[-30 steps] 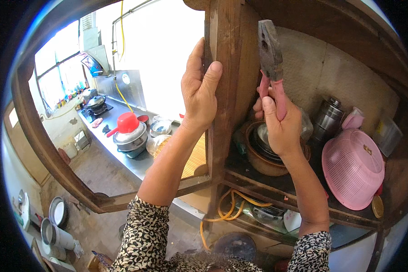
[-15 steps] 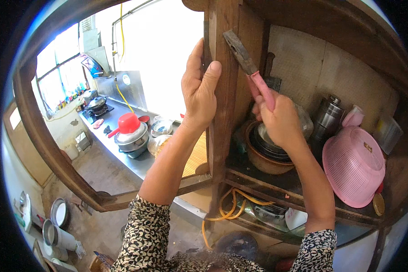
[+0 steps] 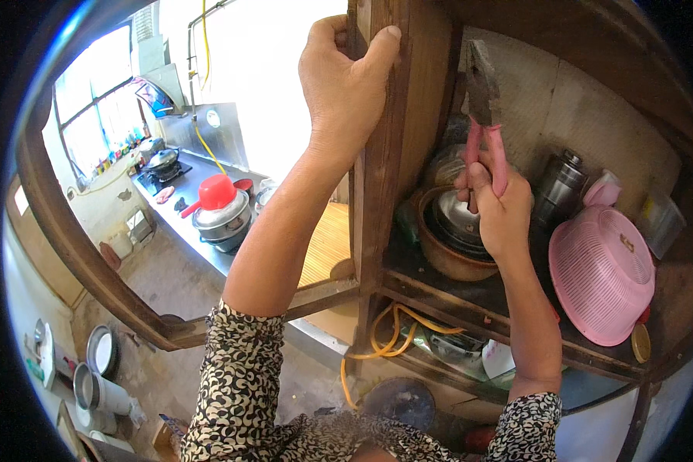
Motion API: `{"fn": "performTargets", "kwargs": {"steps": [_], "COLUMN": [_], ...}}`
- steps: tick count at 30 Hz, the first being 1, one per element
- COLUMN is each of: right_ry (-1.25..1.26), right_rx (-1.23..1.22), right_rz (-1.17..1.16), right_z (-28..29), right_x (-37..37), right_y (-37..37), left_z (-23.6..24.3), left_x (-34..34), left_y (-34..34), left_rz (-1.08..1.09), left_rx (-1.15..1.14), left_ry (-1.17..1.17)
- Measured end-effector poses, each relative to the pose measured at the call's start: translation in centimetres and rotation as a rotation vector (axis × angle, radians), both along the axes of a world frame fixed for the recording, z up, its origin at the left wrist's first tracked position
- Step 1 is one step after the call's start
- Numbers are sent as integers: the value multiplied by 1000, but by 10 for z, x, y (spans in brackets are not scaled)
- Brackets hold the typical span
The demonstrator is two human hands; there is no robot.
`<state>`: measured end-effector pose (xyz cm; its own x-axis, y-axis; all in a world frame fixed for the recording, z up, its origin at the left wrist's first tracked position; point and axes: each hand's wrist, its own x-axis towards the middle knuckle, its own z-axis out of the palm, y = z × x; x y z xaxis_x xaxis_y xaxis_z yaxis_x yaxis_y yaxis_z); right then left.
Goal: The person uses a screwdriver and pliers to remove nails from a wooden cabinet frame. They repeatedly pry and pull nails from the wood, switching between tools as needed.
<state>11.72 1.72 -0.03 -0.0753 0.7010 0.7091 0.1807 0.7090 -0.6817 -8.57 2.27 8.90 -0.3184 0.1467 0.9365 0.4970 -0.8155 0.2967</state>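
Note:
My right hand (image 3: pixel 503 209) is closed round the pink handles of a pair of pliers (image 3: pixel 485 108). Their dark, worn jaws point upward in front of the cabinet's back panel and touch nothing that I can make out. Higher up and to the left, my left hand (image 3: pixel 345 96) is wrapped round the edge of an upright wooden post (image 3: pixel 373 200), its thumb lying across the front. An open wooden frame (image 3: pixel 100 269) stands out to the left of this post. Below the pliers, a brown clay pot (image 3: pixel 446 258) with a metal lid or bowl in it sits on the cabinet shelf.
A steel flask (image 3: pixel 560 185) and a pink plastic basket (image 3: pixel 600 273) stand right of the pot. An orange hose (image 3: pixel 393 358) loops below the shelf. Through the frame, a red dipper (image 3: pixel 215 192) tops a pot on the counter; basins (image 3: pixel 102 354) lie lower left.
The pliers have moved away from the post, to the right, and turned more upright. My left hand has risen and its fingers now curl round the post edge.

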Motion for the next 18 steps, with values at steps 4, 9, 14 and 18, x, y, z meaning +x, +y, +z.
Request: {"fn": "performTargets", "kwargs": {"steps": [4, 9, 14, 18], "right_ry": [-84, -66, -231, -75], "right_rx": [-23, -55, 32, 173], "right_rz": [-12, 98, -27, -27], "right_z": [-5, -7, 1, 5], "right_x": [5, 0, -13, -26], "right_y": [-12, -16, -7, -4], "left_z": [0, -10, -33, -48], "left_x": [2, 1, -4, -10], "left_y": [-5, 0, 6, 5], "left_rz": [-13, -50, -105, -324], "left_rx": [56, 64, 72, -19], "left_ry": [-34, -11, 90, 80]}}
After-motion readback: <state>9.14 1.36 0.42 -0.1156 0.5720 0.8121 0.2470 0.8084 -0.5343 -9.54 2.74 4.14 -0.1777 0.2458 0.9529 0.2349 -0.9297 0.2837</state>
